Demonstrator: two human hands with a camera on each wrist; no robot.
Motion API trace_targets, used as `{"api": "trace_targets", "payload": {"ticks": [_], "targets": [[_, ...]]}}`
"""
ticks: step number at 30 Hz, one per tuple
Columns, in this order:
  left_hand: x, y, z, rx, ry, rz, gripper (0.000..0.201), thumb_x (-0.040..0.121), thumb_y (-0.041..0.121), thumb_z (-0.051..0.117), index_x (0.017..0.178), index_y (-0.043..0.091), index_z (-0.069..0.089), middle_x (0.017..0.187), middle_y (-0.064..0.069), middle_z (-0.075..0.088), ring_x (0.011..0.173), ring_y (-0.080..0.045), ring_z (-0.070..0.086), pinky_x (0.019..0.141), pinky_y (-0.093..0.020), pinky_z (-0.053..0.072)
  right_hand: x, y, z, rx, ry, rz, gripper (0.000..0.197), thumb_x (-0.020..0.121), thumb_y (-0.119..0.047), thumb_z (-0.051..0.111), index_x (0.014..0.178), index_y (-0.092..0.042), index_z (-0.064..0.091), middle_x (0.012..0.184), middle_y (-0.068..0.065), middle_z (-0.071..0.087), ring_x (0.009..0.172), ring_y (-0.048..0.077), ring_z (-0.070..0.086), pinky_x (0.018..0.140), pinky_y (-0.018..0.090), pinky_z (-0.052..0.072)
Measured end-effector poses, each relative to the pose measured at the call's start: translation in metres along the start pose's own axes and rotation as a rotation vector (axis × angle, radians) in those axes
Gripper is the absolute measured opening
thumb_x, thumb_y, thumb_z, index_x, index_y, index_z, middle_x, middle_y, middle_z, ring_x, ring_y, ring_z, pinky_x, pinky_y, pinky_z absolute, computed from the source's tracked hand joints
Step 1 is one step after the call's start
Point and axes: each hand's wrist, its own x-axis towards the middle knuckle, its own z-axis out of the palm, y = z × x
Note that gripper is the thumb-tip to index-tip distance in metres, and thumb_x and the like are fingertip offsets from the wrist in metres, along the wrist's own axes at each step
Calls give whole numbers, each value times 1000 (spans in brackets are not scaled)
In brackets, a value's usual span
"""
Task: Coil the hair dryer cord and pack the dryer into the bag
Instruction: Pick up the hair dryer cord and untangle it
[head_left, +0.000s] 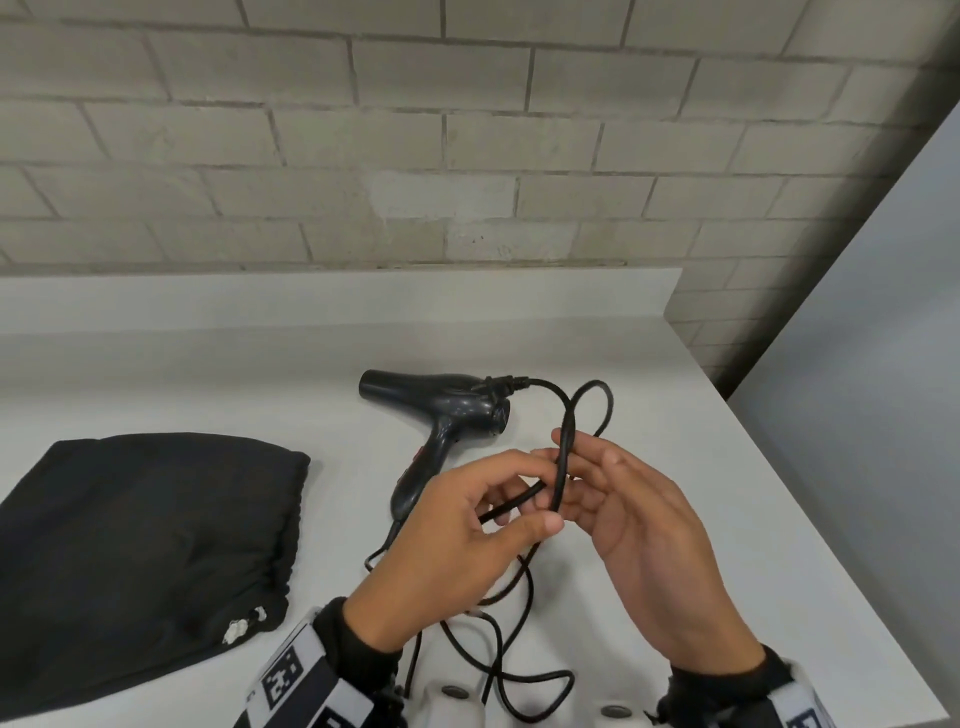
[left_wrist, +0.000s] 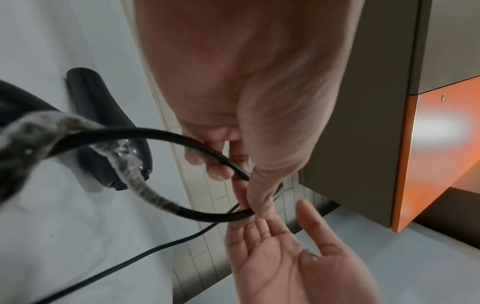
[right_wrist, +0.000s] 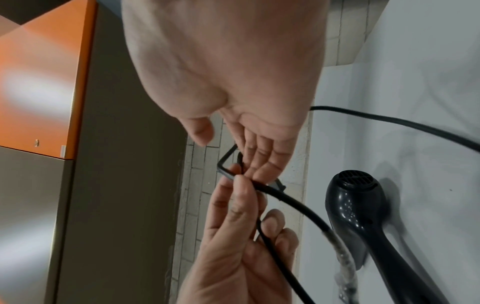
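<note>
The dark hair dryer lies on its side on the white counter, its nozzle pointing left. Its black cord loops above my hands and trails loose toward the near edge. My left hand pinches the cord between thumb and curled fingers, as the left wrist view also shows. My right hand is held flat with straight fingers against the cord loop, palm open. The black drawstring bag lies flat to the left, about a hand's width from the dryer. In the right wrist view the dryer lies just beyond both hands.
A pale brick wall backs the counter. The counter's right edge runs diagonally, with a drop beyond it. A white block with round sockets sits at the near edge under loose cord. An orange and grey cabinet shows in the wrist views.
</note>
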Motion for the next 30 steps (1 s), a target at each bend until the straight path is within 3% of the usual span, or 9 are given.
{"api": "trace_targets", "payload": {"ticks": [5,9,12,16,19,21,25,27,30], "targets": [[1,1,-4,-14,-3,-3,36,79,18,83,107,37,70,79,-1,65,74,-26,58,77,-39,53,1,4,-1,-137,79,41,44,80,-12,72,122,-13,60,98,10,75,81,20,70,76,22,55],[0,-1,-18,-131,176,-8,20,83,19,75,100,31,74,77,5,62,70,-14,55,70,-27,50,5,1,-13,-172,232,13,29,85,-4,67,114,-11,66,94,12,76,63,15,55,77,27,51],[-3,2,-34,-284,289,-62,22,79,22,70,100,24,76,84,-2,70,69,-15,58,67,-26,50,8,0,-34,-215,357,12,23,89,1,62,111,-7,66,93,12,76,59,16,54,73,31,50],[-7,9,-50,-394,301,-67,35,82,16,64,116,14,70,103,-9,74,71,-20,63,72,-25,55,8,9,-56,-444,432,14,21,92,-7,63,111,-16,66,102,3,75,82,11,70,82,32,54],[-7,16,-48,-399,262,-64,42,83,15,61,124,16,65,114,-8,73,76,-24,67,75,-29,57,-1,12,-49,-755,496,-121,29,89,-32,67,117,-28,62,117,-12,64,104,5,61,90,28,51],[-5,20,-41,-368,221,-45,45,84,16,60,129,18,61,119,-3,72,80,-24,70,77,-31,57,-10,7,-35,-781,319,-237,35,84,-48,67,115,-32,62,115,-13,63,105,9,61,86,21,50],[3,19,-25,-291,156,-30,57,87,17,61,142,24,49,133,9,64,96,-22,72,84,-28,56,-28,-1,-5,-663,-308,0,32,85,-43,70,115,-32,64,107,-7,72,105,15,66,91,23,49],[6,16,-21,-265,126,-15,60,91,21,63,147,31,43,142,13,56,104,-21,71,86,-30,55,-30,-3,2,-556,-378,31,11,93,-24,63,103,-28,68,87,0,75,80,12,70,78,23,52],[3,6,-23,-182,84,4,68,92,35,68,150,43,34,148,9,51,111,-21,68,95,-36,53,-24,-3,-2,-470,-193,-66,13,95,-22,56,93,-26,68,65,7,65,51,9,51,55,18,43]]}}
